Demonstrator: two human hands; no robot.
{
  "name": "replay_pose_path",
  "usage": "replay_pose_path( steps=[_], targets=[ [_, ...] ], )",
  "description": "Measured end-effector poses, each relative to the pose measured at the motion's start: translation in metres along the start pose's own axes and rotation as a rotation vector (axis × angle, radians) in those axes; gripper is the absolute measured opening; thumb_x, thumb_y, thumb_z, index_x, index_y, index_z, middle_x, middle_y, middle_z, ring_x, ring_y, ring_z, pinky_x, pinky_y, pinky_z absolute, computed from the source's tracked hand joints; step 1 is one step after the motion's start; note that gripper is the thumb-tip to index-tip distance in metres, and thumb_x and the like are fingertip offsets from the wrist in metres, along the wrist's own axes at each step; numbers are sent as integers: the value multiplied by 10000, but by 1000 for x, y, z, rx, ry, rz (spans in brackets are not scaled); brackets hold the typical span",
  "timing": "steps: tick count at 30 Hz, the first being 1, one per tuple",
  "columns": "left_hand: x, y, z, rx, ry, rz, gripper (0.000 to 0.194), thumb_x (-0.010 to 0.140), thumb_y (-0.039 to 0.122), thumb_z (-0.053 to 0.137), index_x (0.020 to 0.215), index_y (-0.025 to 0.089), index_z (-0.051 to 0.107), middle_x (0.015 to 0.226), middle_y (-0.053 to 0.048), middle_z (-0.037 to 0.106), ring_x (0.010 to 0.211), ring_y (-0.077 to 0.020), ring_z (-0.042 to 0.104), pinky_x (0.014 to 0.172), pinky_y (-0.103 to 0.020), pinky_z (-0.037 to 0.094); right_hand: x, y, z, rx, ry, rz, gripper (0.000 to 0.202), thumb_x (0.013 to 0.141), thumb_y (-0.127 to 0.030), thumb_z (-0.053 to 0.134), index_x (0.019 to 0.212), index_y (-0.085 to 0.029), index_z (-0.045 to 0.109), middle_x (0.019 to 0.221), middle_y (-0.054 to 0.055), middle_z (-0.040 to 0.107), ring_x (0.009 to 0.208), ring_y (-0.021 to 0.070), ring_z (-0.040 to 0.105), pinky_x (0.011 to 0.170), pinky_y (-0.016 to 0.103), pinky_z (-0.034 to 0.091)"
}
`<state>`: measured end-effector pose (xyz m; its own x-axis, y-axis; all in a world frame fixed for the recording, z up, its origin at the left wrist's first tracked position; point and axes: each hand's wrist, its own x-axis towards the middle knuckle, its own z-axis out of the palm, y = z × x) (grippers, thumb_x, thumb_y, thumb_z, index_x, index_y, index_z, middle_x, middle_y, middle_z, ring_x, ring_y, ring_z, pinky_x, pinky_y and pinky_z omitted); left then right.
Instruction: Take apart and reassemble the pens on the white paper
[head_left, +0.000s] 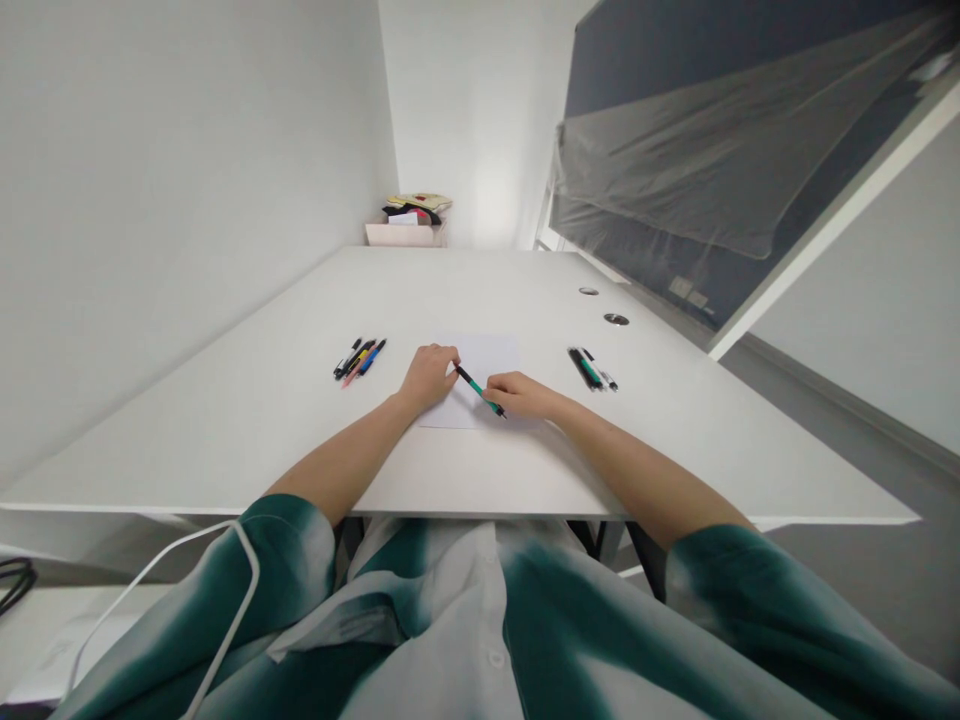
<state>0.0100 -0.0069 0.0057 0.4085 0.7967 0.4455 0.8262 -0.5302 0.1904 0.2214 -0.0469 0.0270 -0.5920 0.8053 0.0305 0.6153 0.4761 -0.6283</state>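
Between my two hands a green and black pen (472, 384) is held at a slant over a sheet of white paper (450, 415). My left hand (433, 374) pinches its black upper end. Closed round the green part near the lower end is my right hand (517, 394). To the left of the paper lies a group of several pens (360, 361) in black, yellow, pink and blue. On the right side lies another group of pens (591, 370), black, green and clear.
The white table (300, 430) runs back to a pale box (401, 233) heaped with items. Two round metal discs (616, 319) sit toward the right edge. A dark panel draped in plastic (675, 170) leans at the right. A white cable (244, 560) crosses my left sleeve.
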Motion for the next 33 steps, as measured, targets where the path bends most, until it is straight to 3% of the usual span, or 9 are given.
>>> replay_pose_path(
  steps=[4,8,13,18,33],
  targets=[
    [-2,-1,1,-26,0,-8,337,838,200,552,1173,196,590,1127,-80,679,1083,-261,579,989,-418,396,2,-1,0,-67,32,-2,289,893,-351,432,700,-173,553,644,0,556,620,127,471,617,247,335],
    [-3,-5,4,-32,-35,-56,615,827,269,590,1405,165,409,1261,-112,619,1155,-282,549,1009,-433,397,1,16,-20,-235,155,93,296,906,-334,429,731,-161,593,675,22,593,644,133,495,617,240,329],
    [-1,-15,10,-103,-31,-147,648,837,313,575,1429,153,369,1245,-113,617,1112,-263,578,1011,-422,417,-16,58,-65,-494,260,386,287,898,-289,446,794,-146,673,766,76,674,705,158,565,608,244,332],
    [0,-17,11,-141,-25,-169,630,835,316,572,1415,149,392,1209,-114,630,1085,-257,594,1000,-423,433,-36,83,-91,-529,180,609,292,873,-299,495,857,-125,729,819,106,714,731,179,621,619,244,386],
    [-1,-18,9,-131,-22,-174,590,833,321,567,1387,166,432,1211,-107,635,1097,-264,578,1017,-437,421,-39,97,-93,-515,150,778,299,831,-308,511,894,-136,748,895,132,731,772,206,657,606,253,419]
  ],
)
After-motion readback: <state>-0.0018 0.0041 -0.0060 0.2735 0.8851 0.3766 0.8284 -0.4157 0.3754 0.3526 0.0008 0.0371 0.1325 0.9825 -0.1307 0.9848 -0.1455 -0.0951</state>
